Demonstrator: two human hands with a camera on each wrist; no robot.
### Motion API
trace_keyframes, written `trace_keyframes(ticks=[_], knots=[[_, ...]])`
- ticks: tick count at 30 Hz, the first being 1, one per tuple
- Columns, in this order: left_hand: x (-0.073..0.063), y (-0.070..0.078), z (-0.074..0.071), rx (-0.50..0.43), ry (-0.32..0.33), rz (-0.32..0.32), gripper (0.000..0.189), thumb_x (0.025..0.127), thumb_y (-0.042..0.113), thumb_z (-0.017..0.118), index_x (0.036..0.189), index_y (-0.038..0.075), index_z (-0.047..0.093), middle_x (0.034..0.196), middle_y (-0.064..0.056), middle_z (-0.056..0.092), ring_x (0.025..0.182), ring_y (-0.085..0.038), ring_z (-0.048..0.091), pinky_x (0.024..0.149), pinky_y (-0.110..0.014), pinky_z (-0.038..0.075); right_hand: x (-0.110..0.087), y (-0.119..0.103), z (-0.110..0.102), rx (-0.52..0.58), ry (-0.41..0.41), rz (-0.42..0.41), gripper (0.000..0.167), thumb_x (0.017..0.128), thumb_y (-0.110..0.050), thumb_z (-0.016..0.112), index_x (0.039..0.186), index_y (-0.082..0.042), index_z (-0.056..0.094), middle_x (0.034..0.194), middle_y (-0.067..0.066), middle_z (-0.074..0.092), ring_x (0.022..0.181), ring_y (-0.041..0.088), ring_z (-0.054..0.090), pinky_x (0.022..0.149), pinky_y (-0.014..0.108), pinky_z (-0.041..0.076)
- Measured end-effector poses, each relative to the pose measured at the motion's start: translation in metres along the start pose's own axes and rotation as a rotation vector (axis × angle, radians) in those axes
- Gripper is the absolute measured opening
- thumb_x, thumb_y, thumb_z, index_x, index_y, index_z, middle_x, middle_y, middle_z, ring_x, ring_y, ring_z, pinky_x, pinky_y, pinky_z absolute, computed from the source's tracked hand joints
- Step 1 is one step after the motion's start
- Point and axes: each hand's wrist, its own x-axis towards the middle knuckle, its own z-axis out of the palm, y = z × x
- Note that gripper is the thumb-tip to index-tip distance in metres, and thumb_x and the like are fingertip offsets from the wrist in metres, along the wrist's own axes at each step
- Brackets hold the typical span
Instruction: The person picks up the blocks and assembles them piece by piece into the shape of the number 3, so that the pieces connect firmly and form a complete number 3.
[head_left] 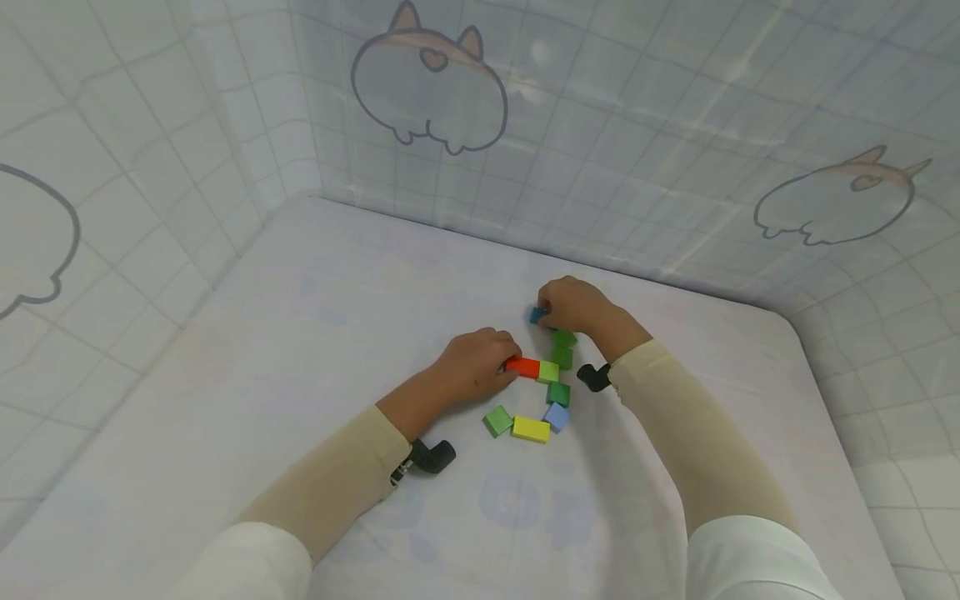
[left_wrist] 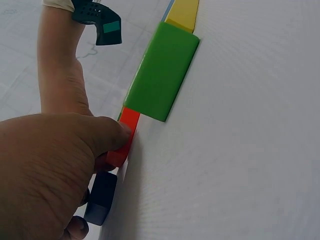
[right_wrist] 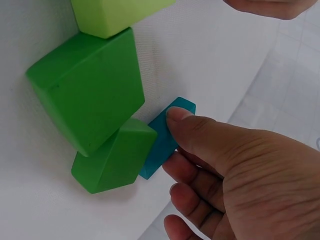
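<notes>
My left hand (head_left: 476,367) pinches a red block (head_left: 527,367) with the thumb on one face. The block's right end meets a lime-green block (head_left: 548,372). Farther back, my right hand (head_left: 573,304) holds a teal block (head_left: 536,315) between thumb and fingers. In the right wrist view the end of this teal block (right_wrist: 160,142) is right at a green slant-sided block (right_wrist: 117,160), which touches a larger green block (right_wrist: 90,92). The left wrist view has the red block (left_wrist: 126,137) beside the left thumb, with a green block (left_wrist: 162,70) beyond it.
Nearer me, the line of blocks continues with a dark green block (head_left: 558,393), a light blue block (head_left: 557,417), a yellow block (head_left: 531,429) and a light green block (head_left: 498,421). All lie on a white surface (head_left: 360,292) bounded by upright tile-patterned sheeting (head_left: 585,150).
</notes>
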Motion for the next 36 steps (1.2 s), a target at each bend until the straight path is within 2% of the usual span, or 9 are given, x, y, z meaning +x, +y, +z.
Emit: trace_keyframes(ticks=[11, 20, 36], knots=[[0.0011, -0.0008, 0.004, -0.005, 0.016, 0.005, 0.031, 0.093, 0.034, 0.069, 0.12, 0.018, 0.069, 0.112, 0.006, 0.067, 0.098, -0.012, 0.056, 0.086, -0.028, 0.052, -0.0054, 0.0, -0.0044, 0.003, -0.027, 0.011, 0.026, 0.091, -0.025, 0.074, 0.109, -0.008, 0.071, 0.099, 0.005, 0.068, 0.087, 0.02, 0.06, 0.079, 0.035, 0.053], [0.0011, -0.0006, 0.0055, 0.003, 0.023, -0.002, 0.031, 0.094, 0.034, 0.069, 0.12, 0.018, 0.069, 0.112, 0.006, 0.066, 0.098, -0.012, 0.056, 0.086, -0.028, 0.052, -0.0057, 0.0032, -0.0021, -0.001, -0.014, 0.009, 0.026, 0.091, -0.026, 0.074, 0.109, -0.008, 0.071, 0.098, 0.004, 0.068, 0.086, 0.02, 0.061, 0.079, 0.034, 0.054], [-0.0004, 0.0005, 0.0013, -0.015, 0.019, 0.003, 0.03, 0.094, 0.033, 0.069, 0.119, 0.017, 0.069, 0.111, 0.006, 0.066, 0.098, -0.011, 0.056, 0.086, -0.027, 0.052, -0.0043, 0.0048, -0.001, 0.009, -0.002, 0.012, 0.027, 0.091, -0.027, 0.074, 0.109, -0.007, 0.07, 0.096, 0.003, 0.068, 0.084, 0.02, 0.06, 0.077, 0.033, 0.052]])
